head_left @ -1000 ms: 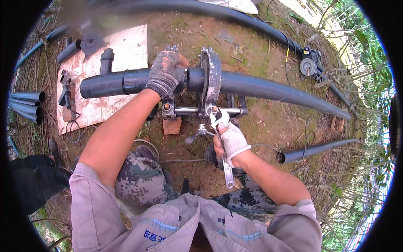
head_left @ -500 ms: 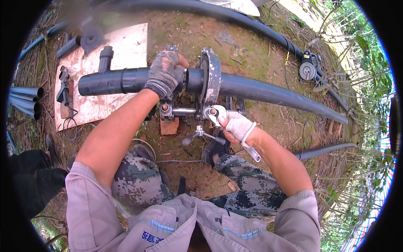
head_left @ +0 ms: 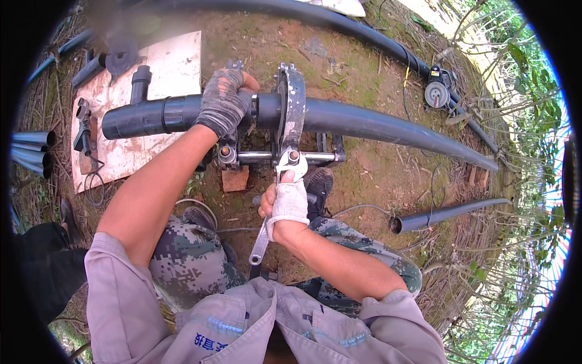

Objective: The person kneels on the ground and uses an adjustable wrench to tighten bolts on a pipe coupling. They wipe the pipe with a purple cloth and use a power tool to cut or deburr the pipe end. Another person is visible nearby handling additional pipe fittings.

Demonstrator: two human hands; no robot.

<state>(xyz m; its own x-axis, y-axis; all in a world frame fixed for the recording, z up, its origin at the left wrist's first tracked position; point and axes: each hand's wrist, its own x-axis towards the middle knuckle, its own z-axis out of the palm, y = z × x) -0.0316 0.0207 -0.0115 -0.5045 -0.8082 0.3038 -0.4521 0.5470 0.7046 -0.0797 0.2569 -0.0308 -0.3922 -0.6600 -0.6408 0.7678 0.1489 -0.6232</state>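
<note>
Head view: the left hand (head_left: 223, 100), in a grey glove, is wrapped over the top of the thick black pipe (head_left: 364, 121), fingers curled round it just left of the clamp (head_left: 291, 103). The pipe runs across the picture from the board (head_left: 176, 60) on the left to the bare ground on the right, resting in a metal frame (head_left: 279, 156) with a bright horizontal rod.

The right hand (head_left: 288, 203), in a white glove, is closed round the shaft of a wrench (head_left: 267, 230). The wrench stands nearly upright; its open head sits on a nut at the rod, directly under the clamp, and its free end with a ring hangs below the hand, over the person's knee. The thumb points up along the shaft toward the head.

A reddish brick (head_left: 235, 179) lies under the frame's left end. On the board lie a short black pipe fitting (head_left: 139, 82), a dark round disc (head_left: 121, 54) and a dark tool (head_left: 82, 124) with a thin cable looping off the board's edge. At the far left, several grey pipe ends (head_left: 30, 151) stick into view. A thinner black pipe (head_left: 448, 212) lies on the ground to the right, its open end facing the person. Another long black pipe (head_left: 339, 24) curves along the top, ending near a small round device (head_left: 436, 94). The person crouches, knees in camouflage trousers either side of the wrench.
</note>
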